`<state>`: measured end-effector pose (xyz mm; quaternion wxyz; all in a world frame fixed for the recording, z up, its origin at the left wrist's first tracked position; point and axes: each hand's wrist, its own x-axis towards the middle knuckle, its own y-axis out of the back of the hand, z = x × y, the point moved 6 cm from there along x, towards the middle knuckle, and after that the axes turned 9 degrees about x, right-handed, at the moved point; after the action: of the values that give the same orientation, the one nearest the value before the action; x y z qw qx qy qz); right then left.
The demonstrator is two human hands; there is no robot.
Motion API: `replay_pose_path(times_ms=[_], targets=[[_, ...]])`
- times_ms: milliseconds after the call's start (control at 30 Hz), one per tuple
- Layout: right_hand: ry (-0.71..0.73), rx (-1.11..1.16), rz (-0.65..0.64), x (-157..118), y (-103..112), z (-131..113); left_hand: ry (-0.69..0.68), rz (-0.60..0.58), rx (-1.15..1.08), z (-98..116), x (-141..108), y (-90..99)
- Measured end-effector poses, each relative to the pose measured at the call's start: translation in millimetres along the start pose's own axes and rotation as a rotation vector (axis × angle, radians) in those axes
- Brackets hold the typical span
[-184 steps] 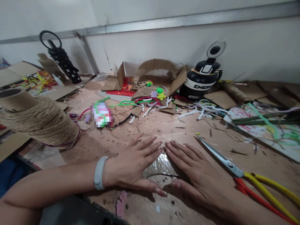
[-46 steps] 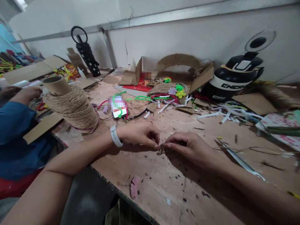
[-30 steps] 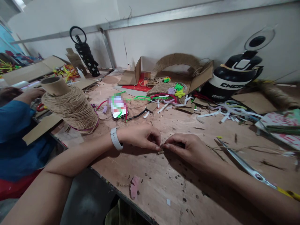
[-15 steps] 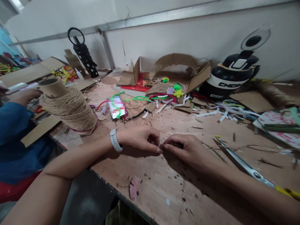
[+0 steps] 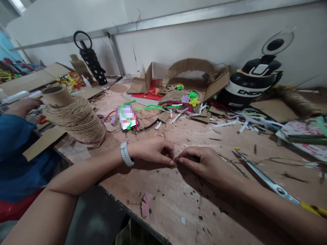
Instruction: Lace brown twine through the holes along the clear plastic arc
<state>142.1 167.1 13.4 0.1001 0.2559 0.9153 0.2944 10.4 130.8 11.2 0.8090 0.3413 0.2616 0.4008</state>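
Your left hand (image 5: pixel 154 149) and right hand (image 5: pixel 208 163) meet low over the table (image 5: pixel 195 134), the thumb and forefinger of each brought to nearly the same spot. The fingers look like a pinch, but you can't be told what, if anything, is between them: it is too small and hidden. If there is a piece, it sits where those 2 sets of fingertips come together.

On progress, the arch (image 5: pixel 190 64) by the wall is already wrapped, and 3 flowers (image 5: pixel 194 102), purple, green and yellow, lie against a twine-coloured piece in front of it; that much looks done. The work at your fingertips seems unfinished, judging by both hands being on it, though how much is left doesn't show.

The spool (image 5: pixel 74 119) stands beyond your left forearm, well wound with twine. The scissors (image 5: pixel 279 190) lie unused beyond your right forearm, near a dark scrap (image 5: pixel 295 177). A pink piece (image 5: pixel 145 205) lies near the table's front edge. At far left is another person's hand (image 5: pixel 24 106).
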Motion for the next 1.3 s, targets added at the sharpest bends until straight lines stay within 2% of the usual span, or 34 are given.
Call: replay_pose_path(times_ms=[267, 633, 833, 1300], targets=[[-0.027, 0.015, 0.022, -1, 5, -1, -0.018, 0.011, 0.009, 1, 1, -0.4], [0.041, -0.234, 0.08, 2, 19, 4, 0.0, -0.004, -0.048, 0, 1, -2.9], [0.064, -0.285, 0.127, 3, 17, 5, -0.006, -0.004, -0.033, 0, 1, -2.3], [0.095, -0.322, 0.133, 4, 13, 8, -0.001, 0.004, 0.027, 6, 0, -0.6]])
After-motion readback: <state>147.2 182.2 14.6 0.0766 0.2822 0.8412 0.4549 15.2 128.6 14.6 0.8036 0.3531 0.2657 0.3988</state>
